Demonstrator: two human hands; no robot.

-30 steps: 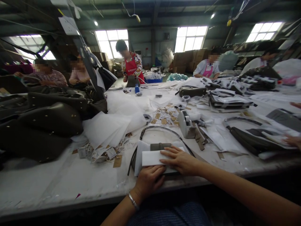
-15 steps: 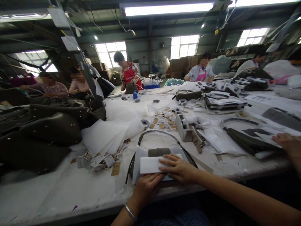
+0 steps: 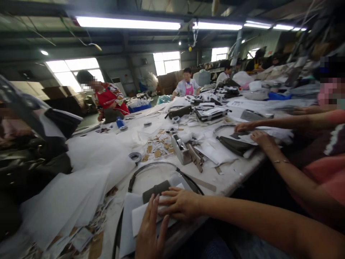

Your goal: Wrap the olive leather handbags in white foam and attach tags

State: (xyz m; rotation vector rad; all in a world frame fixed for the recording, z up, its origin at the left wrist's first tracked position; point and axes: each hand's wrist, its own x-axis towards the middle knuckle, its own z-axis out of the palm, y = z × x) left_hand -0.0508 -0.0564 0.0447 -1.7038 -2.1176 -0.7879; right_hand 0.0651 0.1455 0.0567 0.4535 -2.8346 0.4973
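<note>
A dark olive handbag (image 3: 156, 190) lies on the table in front of me, its handle (image 3: 153, 165) arched away from me. White foam sheet (image 3: 128, 216) covers much of its front, with a smaller folded white piece (image 3: 138, 216) on top. My right hand (image 3: 183, 204) rests flat on this white piece, fingers stretched to the left. My left hand (image 3: 151, 230) is raised at the near edge of the bag, fingers up and thumb apart, with nothing seen in it. The lower part of the bag is hidden behind my hands.
A tape dispenser (image 3: 181, 149) stands behind the bag. White sheets (image 3: 67, 201) and paper tags (image 3: 157, 147) are spread at left and centre. To the right, a co-worker's hands (image 3: 260, 138) are on another olive bag (image 3: 233, 145). More people work across the table.
The view has swung right, bringing the co-worker at right into sight. My left hand has lifted from the white piece's near edge and opened. My right hand stays on it.
</note>
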